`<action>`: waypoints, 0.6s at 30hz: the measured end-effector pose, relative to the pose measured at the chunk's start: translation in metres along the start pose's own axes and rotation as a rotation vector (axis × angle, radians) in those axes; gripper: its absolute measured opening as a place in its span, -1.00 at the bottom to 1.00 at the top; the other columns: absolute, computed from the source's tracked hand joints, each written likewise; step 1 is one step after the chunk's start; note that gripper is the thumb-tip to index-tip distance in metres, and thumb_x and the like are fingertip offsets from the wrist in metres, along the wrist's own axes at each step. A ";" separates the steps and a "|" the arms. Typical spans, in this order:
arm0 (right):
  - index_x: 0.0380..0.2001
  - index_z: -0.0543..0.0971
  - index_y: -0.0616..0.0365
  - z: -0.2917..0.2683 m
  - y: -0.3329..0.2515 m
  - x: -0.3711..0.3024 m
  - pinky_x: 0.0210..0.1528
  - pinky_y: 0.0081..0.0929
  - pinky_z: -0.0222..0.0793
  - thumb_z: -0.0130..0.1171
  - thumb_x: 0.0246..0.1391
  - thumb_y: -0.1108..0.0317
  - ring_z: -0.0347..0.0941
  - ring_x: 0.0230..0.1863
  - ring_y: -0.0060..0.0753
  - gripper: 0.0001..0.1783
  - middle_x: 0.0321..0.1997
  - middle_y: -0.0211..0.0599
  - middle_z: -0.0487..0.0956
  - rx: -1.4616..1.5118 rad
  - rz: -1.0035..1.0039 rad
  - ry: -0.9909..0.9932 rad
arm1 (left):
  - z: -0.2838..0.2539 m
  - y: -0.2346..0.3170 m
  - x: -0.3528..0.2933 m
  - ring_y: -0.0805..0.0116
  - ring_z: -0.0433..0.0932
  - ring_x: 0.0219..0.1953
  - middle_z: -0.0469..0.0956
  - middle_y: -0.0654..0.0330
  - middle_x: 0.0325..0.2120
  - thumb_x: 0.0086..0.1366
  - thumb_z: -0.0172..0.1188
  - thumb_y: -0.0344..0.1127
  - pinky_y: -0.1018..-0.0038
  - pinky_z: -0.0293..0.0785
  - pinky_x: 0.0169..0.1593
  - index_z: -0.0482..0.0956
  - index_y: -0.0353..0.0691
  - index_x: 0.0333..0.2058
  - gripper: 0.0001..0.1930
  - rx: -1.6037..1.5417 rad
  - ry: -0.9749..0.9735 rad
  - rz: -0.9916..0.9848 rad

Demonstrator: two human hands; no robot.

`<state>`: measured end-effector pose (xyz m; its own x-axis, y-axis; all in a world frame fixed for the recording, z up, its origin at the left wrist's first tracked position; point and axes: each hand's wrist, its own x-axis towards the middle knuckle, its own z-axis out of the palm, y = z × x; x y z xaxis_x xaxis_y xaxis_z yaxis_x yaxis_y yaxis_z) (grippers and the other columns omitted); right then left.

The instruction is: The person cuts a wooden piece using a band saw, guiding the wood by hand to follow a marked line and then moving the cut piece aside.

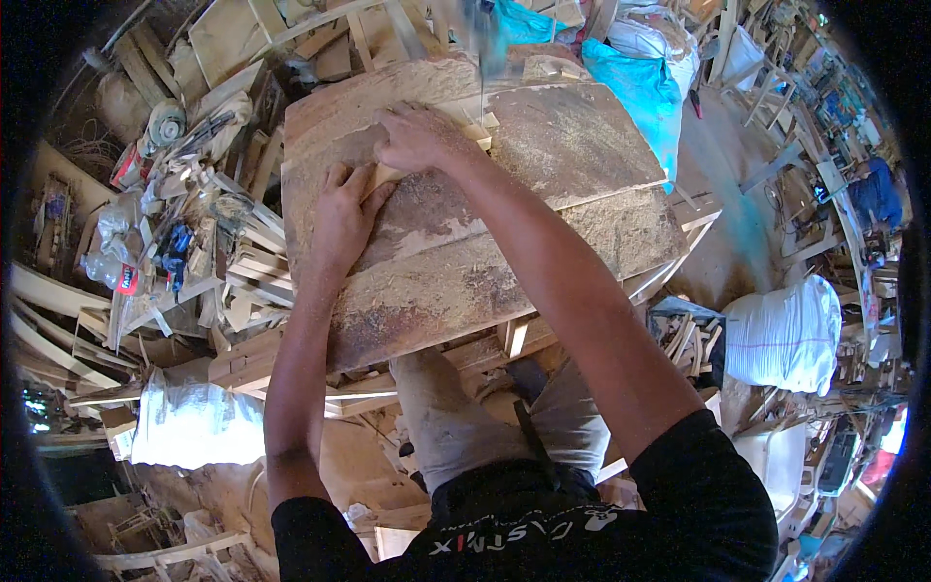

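Both hands rest on a dust-covered wooden worktable (582, 126). My left hand (344, 209) is closed, thumb and fingers against the near end of a pale piece of wood (386, 177). My right hand (419, 138) lies farther forward, its fingers curled over that piece and hiding much of it. Just right of the right hand a pale wood end (477, 136) shows, with a small offcut (491, 119) beside it; whether the end belongs to the same piece I cannot tell. Beyond them a thin upright saw blade (481, 82) meets the tabletop.
Scrap wood (262, 276) is heaped along the table's left side, near a plastic bottle (109, 272). A turquoise sack (635, 102) touches the far right edge. White sacks (786, 335) stand at right and lower left (194, 422). Another person (876, 194) is far right.
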<state>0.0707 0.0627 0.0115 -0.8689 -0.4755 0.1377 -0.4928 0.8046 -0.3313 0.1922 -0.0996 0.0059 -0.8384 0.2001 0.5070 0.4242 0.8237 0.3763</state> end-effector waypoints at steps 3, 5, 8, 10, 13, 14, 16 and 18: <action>0.49 0.21 0.17 0.000 -0.001 0.001 0.59 -0.08 0.02 -0.08 0.25 -0.04 0.13 0.56 0.13 -0.17 0.55 0.11 0.22 -0.035 0.001 -0.007 | -0.001 0.000 0.000 -0.18 0.57 -0.11 0.55 -0.12 -0.17 0.31 0.37 -0.20 0.08 0.53 -0.04 0.64 -0.30 -0.03 -0.64 -0.010 -0.014 -0.019; 0.50 0.20 0.17 -0.001 -0.003 0.001 0.59 -0.09 0.01 -0.07 0.25 -0.04 0.11 0.57 0.11 -0.17 0.56 0.09 0.22 -0.029 0.018 -0.021 | -0.001 -0.001 0.000 -0.18 0.57 -0.10 0.55 -0.12 -0.17 0.31 0.37 -0.20 0.08 0.53 -0.03 0.64 -0.30 -0.02 -0.64 -0.006 -0.017 -0.025; 0.50 0.20 0.16 -0.001 -0.001 0.002 0.59 -0.09 0.01 -0.05 0.24 -0.03 0.11 0.57 0.11 -0.16 0.55 0.08 0.23 -0.023 0.019 -0.020 | 0.001 -0.005 0.001 -0.19 0.57 -0.09 0.54 -0.14 -0.15 0.31 0.37 -0.20 0.08 0.53 -0.01 0.63 -0.30 0.00 -0.62 0.007 -0.008 -0.009; 0.50 0.20 0.15 -0.002 0.000 0.003 0.59 -0.08 0.02 -0.04 0.23 -0.03 0.11 0.56 0.12 -0.16 0.55 0.09 0.23 -0.027 0.014 -0.011 | 0.004 -0.008 0.003 -0.20 0.57 -0.09 0.53 -0.15 -0.14 0.32 0.37 -0.20 0.07 0.52 -0.01 0.62 -0.31 0.02 -0.61 -0.006 -0.013 0.001; 0.49 0.22 0.13 -0.003 -0.003 0.002 0.57 -0.08 0.06 -0.01 0.22 -0.02 0.14 0.55 0.13 -0.16 0.54 0.10 0.24 -0.019 0.006 -0.006 | 0.002 -0.009 0.001 -0.22 0.56 -0.07 0.53 -0.18 -0.11 0.32 0.37 -0.21 0.07 0.52 0.01 0.60 -0.33 0.06 -0.58 0.006 -0.025 -0.007; 0.49 0.22 0.13 -0.004 -0.004 0.002 0.57 -0.07 0.07 -0.01 0.21 -0.01 0.15 0.55 0.14 -0.17 0.54 0.10 0.24 -0.002 0.005 -0.010 | 0.001 -0.009 0.000 -0.21 0.55 -0.06 0.53 -0.18 -0.11 0.32 0.37 -0.20 0.07 0.52 0.01 0.60 -0.33 0.06 -0.57 0.004 -0.030 -0.017; 0.47 0.25 0.11 -0.004 -0.002 0.003 0.56 -0.05 0.08 -0.01 0.21 -0.03 0.17 0.54 0.14 -0.18 0.53 0.10 0.27 0.014 0.000 0.007 | 0.002 -0.008 0.001 -0.20 0.54 -0.03 0.53 -0.18 -0.10 0.32 0.37 -0.20 0.08 0.52 0.03 0.59 -0.33 0.08 -0.56 -0.008 -0.036 -0.036; 0.46 0.30 0.07 -0.002 -0.001 0.002 0.56 0.00 0.07 -0.02 0.23 -0.06 0.18 0.53 0.13 -0.20 0.51 0.07 0.31 0.024 -0.011 0.046 | 0.001 -0.006 0.002 -0.18 0.54 -0.02 0.53 -0.17 -0.11 0.32 0.37 -0.19 0.08 0.52 0.03 0.60 -0.33 0.08 -0.56 -0.010 -0.032 -0.024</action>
<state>0.0696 0.0614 0.0141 -0.8651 -0.4666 0.1839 -0.5012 0.7907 -0.3514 0.1874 -0.1037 0.0041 -0.8588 0.1969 0.4729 0.4069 0.8231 0.3963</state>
